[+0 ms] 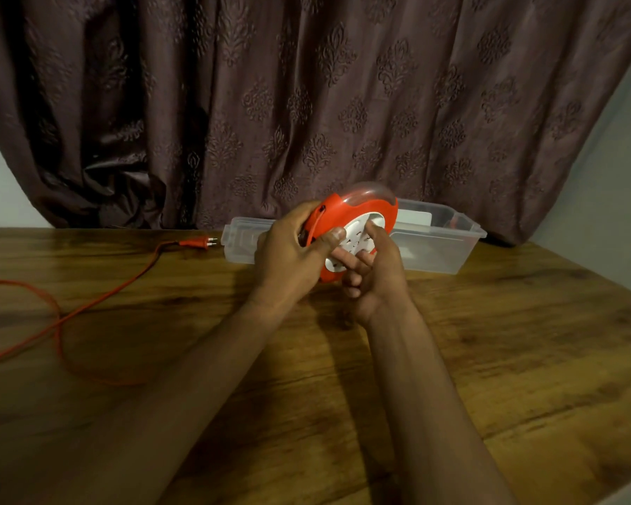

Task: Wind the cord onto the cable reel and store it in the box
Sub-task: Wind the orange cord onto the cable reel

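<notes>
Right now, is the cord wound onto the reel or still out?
Mostly out. The cord lies in loops on the table, its plug beside the box.

Orange cable reel (357,216) held tilted above the wooden bench (489,340), left hand (288,256) gripping its rim, right hand (374,275) with fingers on the white socket face. Orange cord (99,300) trails loose leftward across the bench, plug (199,243) lying beside the clear plastic box (434,246) behind the reel.

One head-worn camera looks forward and down, close over the wooden table (489,359), facing the curtain (306,103).
</notes>
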